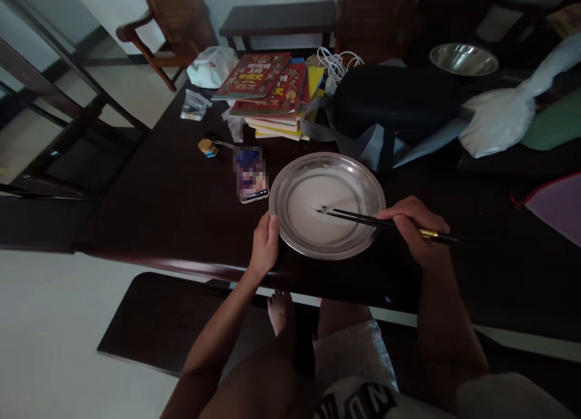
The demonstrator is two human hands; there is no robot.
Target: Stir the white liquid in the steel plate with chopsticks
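Observation:
A round, wide-rimmed metal basin [313, 249] stands near the front edge of the dark table. In it is a milky white mixture [313, 192]. My left hand [265, 244] grips the basin's left rim, thumb along the edge and the other fingers partly hidden beneath. From the right, my right hand [417, 228] holds a pair of black chopsticks [363, 218] with gold bands. Their tips dip into the mixture near the basin's centre.
Left of the basin lie a phone [252, 175] and a small gold-lidded jar [207, 148]. Behind are stacked red books [272, 92], white cables [338, 65] and a black case [394, 101]. A white plastic bag [499, 119] and metal bowl [463, 59] are at right.

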